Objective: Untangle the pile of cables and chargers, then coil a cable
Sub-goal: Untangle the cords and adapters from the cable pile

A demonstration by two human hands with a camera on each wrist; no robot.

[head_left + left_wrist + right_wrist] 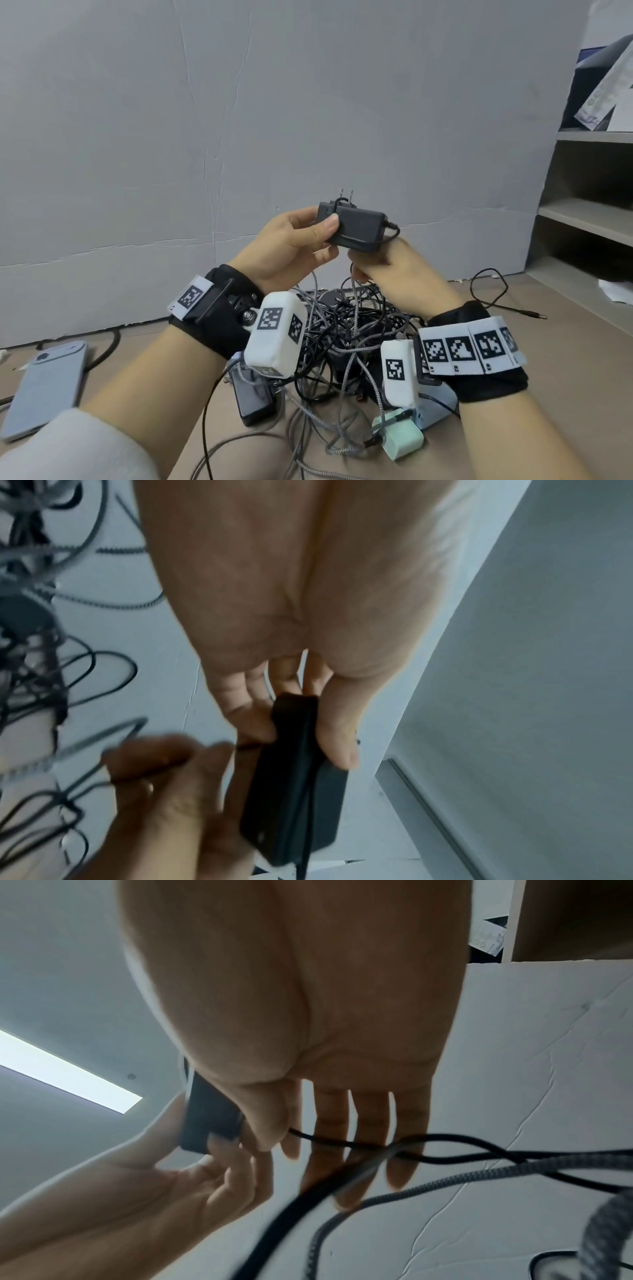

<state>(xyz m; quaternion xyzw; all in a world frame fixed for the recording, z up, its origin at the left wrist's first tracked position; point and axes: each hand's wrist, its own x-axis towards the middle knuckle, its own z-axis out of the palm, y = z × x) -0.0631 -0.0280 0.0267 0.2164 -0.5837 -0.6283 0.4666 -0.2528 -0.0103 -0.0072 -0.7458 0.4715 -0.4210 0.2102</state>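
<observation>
My left hand (308, 240) holds a black power adapter (354, 228) up above the pile, thumb on its top face and fingers underneath; its plug prongs point upward. In the left wrist view the adapter (298, 783) sits between thumb and fingers (253, 723). My right hand (366, 265) is just below the adapter and pinches its thin black cable (346, 1144) between thumb and index finger, the other fingers (400, 1153) straight. The tangled pile of black and braided grey cables (346, 329) lies on the floor beneath both hands.
In the pile lie a mint green charger (400, 440), a pale blue charger (436, 407) and a dark block (255, 402). A blue phone (44, 387) lies at the left. A loose black lead (493, 294) trails right toward grey shelves (589, 219). A white wall stands behind.
</observation>
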